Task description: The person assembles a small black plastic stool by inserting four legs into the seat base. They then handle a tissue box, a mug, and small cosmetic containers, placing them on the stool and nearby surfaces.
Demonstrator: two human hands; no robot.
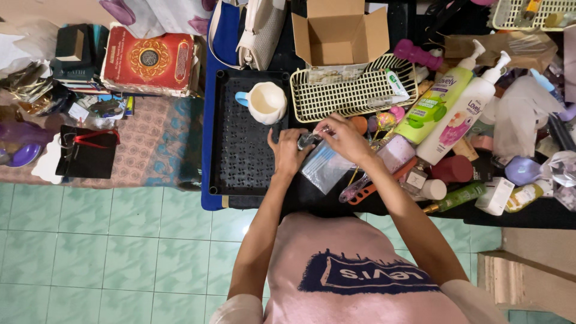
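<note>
Both hands together over dark surface, pinching small clear plastic bag; left hand gripping small dark item at bag's top edge; right hand closed on same edge from other side; black perforated tray just left of left hand; cream mug beyond it; cream wire basket beyond right hand; pump bottles further right.

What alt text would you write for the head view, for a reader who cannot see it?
Seen from above, a person's left hand and right hand together hold a small clear plastic bag over a dark table. A black perforated tray with a white mug lies to the left; a cream basket, an open cardboard box and lotion bottles crowd the right.
</note>
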